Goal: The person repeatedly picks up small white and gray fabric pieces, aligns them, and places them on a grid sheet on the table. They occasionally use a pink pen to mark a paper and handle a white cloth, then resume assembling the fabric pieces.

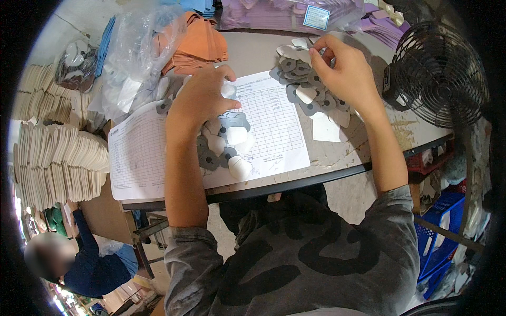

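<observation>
My left hand (199, 97) is over a loose pile of grey and white cut-out pieces (209, 159), its thumb and index finger spread apart. A pale piece (228, 90) shows in the gap between them. The pile rests on printed table sheets (279, 139). Several of the grey pieces have a dark round spot. At the right, my right hand (345, 71) reaches over a second heap of similar pieces (292, 68), fingers drawn together in a pinch at its far edge. Whatever lies between those fingertips is too small to make out.
A black fan (440, 73) stands at the table's right. Orange sheets (203, 45), a clear plastic bag (134, 63) and bagged purple pieces (263, 16) line the back. Cream stacks (58, 163) rise at the left. A person in dark blue (100, 268) is beyond them; blue crates (440, 237) sit lower right.
</observation>
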### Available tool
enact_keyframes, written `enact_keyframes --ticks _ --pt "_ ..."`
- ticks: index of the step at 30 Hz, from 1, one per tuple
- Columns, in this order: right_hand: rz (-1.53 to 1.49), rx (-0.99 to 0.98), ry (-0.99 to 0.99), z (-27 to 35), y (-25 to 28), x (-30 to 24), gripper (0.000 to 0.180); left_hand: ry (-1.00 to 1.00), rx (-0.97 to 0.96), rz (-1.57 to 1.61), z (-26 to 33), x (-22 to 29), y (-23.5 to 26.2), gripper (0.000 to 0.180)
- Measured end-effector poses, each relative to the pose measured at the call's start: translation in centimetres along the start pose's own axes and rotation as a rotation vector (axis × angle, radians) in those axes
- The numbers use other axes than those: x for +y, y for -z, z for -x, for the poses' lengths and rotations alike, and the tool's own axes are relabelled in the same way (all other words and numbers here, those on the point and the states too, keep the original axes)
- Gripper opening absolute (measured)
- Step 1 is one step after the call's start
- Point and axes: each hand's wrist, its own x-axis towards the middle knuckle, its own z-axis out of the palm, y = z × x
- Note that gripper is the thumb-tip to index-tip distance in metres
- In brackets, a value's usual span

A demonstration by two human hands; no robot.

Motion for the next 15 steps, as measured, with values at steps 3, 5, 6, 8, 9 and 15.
enact_keyframes --ticks 3,5,6,8,9,15 --pt "-0.034 -0.020 0.019 0.1 -0.4 -0.1 0.026 -0.006 -0.017 0.039 -0.2 -0.2 0.0 0.031" --pt "-0.048 -0.036 0.028 0.1 -0.5 -0.1 0.026 -0.059 0.027 0.064 -0.4 -0.4 0.1 0.027" --pt "-0.058 -0.046 0.037 0.1 -0.6 -0.2 0.026 -0.047 0.052 0.082 -0.6 -0.5 0.2 0.025" --pt "-0.103 -0.058 0.087 0.1 -0.7 -0.4 0.025 -0.023 0.102 0.117 -1.0 -0.4 0.3 0.021" --pt "-0.138 -0.060 0.125 0.2 -0.8 -0.5 0.024 -0.069 0.153 0.112 -1.2 -0.2 0.5 0.019" --pt "-0.474 -0.168 0.197 1.5 -2.0 -2.0 0.027 -0.154 0.138 0.569 -1.8 2.3 0.7 0.017"
